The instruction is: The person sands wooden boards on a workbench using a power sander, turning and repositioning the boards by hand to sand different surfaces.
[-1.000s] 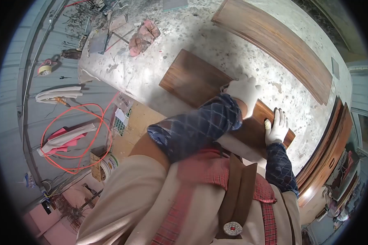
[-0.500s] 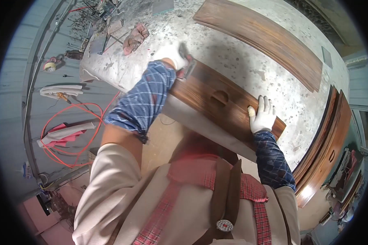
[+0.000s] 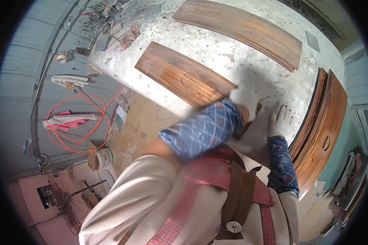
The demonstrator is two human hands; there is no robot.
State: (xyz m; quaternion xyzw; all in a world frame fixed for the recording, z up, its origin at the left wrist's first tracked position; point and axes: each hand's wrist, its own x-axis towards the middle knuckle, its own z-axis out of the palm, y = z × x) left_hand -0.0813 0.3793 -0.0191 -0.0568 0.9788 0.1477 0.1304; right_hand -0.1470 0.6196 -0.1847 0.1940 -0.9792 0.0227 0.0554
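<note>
A brown wooden board [image 3: 167,67] with a round cut-out mark [image 3: 189,79] lies slantwise along the table's near edge. Over its right part is my left hand [image 3: 243,97], white-gloved and smeared by motion; its fingers are hidden, and so is whatever they grip. My left forearm, in a blue checked sleeve, crosses in front of the board. Just past the board's right end, my right hand [image 3: 281,120], also gloved in white, rests with fingers spread on the spotted pale table [image 3: 216,55]. It appears to hold nothing.
Stacked wooden planks [image 3: 241,30] lie at the far side, near a grey rectangular plate [image 3: 313,41]. More boards [image 3: 325,126] stand along the right edge. A crumpled cloth [image 3: 129,38] is at the far left. An orange hose [image 3: 79,151] and a white bucket [image 3: 105,157] are left of the table.
My left hand has swept right along the board; earlier it gripped a small flat tool at the left end. My right hand has shifted off the board. The view has moved.
</note>
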